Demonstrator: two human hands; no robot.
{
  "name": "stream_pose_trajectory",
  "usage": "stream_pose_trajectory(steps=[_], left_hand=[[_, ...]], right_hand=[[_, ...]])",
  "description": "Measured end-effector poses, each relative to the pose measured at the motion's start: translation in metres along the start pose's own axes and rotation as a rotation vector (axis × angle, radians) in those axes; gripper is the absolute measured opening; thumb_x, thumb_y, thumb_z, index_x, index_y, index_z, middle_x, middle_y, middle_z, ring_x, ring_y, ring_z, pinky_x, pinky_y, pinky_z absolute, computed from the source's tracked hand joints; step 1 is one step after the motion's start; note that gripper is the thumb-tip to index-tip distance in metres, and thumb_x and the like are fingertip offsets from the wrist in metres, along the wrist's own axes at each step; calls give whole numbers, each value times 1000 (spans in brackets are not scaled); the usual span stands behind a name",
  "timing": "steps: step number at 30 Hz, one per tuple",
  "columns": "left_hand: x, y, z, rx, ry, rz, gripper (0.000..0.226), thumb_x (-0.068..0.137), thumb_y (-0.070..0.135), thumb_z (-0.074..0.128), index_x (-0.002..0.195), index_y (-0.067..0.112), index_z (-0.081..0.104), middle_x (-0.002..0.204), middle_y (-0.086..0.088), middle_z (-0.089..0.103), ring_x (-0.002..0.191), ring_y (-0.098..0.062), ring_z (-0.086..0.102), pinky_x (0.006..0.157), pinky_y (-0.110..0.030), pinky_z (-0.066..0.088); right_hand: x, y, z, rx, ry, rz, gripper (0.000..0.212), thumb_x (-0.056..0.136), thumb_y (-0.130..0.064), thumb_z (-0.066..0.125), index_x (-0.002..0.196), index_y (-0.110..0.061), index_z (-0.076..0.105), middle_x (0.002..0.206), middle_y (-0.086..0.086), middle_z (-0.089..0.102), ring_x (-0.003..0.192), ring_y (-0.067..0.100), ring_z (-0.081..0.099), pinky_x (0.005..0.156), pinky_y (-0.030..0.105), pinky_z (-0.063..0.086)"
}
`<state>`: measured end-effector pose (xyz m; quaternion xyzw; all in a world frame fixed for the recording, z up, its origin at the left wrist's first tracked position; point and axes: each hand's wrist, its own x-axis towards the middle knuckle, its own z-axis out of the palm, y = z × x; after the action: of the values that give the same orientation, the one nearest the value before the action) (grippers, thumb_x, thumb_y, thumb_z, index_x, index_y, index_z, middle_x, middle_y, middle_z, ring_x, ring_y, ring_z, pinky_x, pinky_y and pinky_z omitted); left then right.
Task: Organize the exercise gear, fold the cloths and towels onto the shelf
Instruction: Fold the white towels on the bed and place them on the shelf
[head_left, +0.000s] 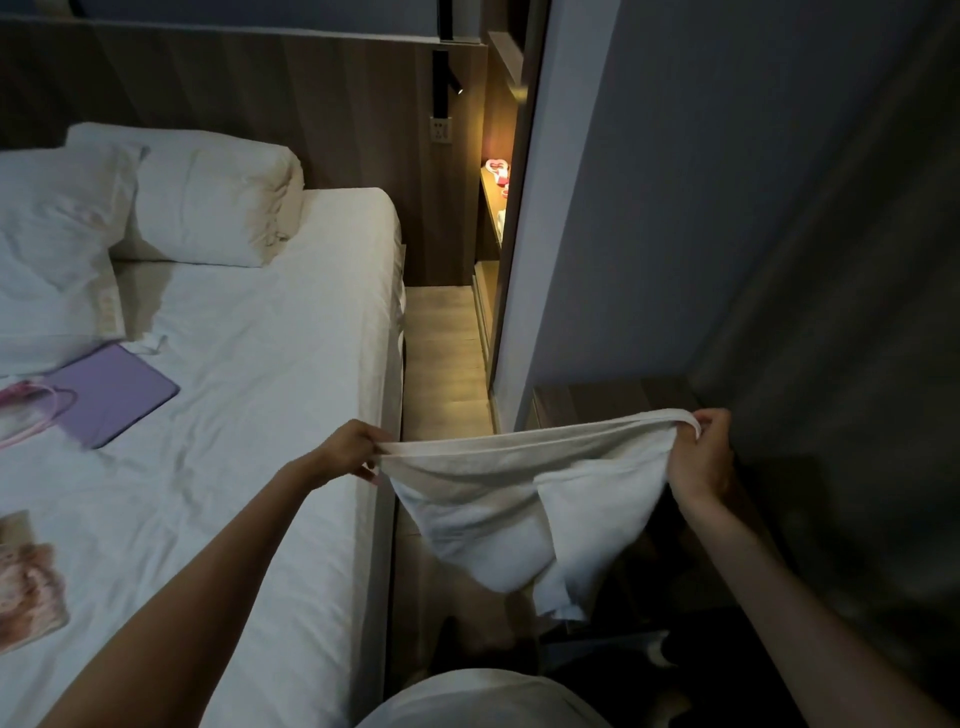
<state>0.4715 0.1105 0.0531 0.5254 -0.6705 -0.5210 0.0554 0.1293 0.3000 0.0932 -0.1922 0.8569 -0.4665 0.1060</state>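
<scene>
1. The person holds a white terry towel (519, 499) in the air. It hangs over the narrow wooden floor (441, 353) between the bed with the white sheet (270, 364) and the grey wall (727, 208).
2. The left hand (353, 449) pinches the left end of the towel's upper edge. The right hand (698, 457) grips the right end, with its fingers curled round a bunch of cloth. Neither hand holds anything else.
3. The upper edge is stretched almost straight between the hands. The rest hangs in uneven layers, and one flap reaches lower on the right side.
4. The step in hand seems to be opening the towel for the first fold. To do it well, each hand should hold a true corner and not a bunch. After that, a short shake would let the layers fall flat before the corners are brought together. The bed just beside looks like a good flat place to finish the fold.
5. The lower end of the towel goes into shadow, so one cannot tell if it touches the floor. The dark things below it cannot be made out.
6. A low brown wooden tabletop (597, 397) is partly covered by the towel. Farther back there is a lit wooden niche (493, 197) with small red and white things, too small to name. Which of the two is the shelf of the task is not clear.
7. On the bed lies a flat purple case (114, 395). The pink things beside it are cut off by the left edge.
</scene>
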Motion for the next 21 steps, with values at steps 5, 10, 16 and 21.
stream_pose_trajectory(steps=[5,10,16,21], left_hand=[[-10,-1,12,-289,-24,-72,28,89,-9,38,102,-18,61,104,-28,60,84,-28,64,72,-33,60],[-14,-8,17,96,-97,75,31,80,22,72,109,12,65,98,-1,64,89,-11,60,71,-14,50],[-8,-24,34,125,337,267,23,78,38,74,80,16,69,82,-3,57,74,-18,59,56,-25,55],[-5,-11,14,182,454,308,50,86,51,56,59,9,59,60,-4,51,54,-12,48,49,-29,43]], right_hand=[[13,-9,4,121,43,70,17,95,-8,43,111,-5,46,113,22,58,102,37,56,88,46,46],[22,-18,9,209,84,119,19,93,-6,43,112,-7,46,114,21,57,104,36,56,93,48,46],[26,-19,9,205,74,108,19,95,-8,44,114,-6,47,116,20,57,105,35,56,91,45,47],[23,-13,6,184,65,68,17,94,-9,48,111,-6,49,112,19,59,102,35,57,86,42,47]])
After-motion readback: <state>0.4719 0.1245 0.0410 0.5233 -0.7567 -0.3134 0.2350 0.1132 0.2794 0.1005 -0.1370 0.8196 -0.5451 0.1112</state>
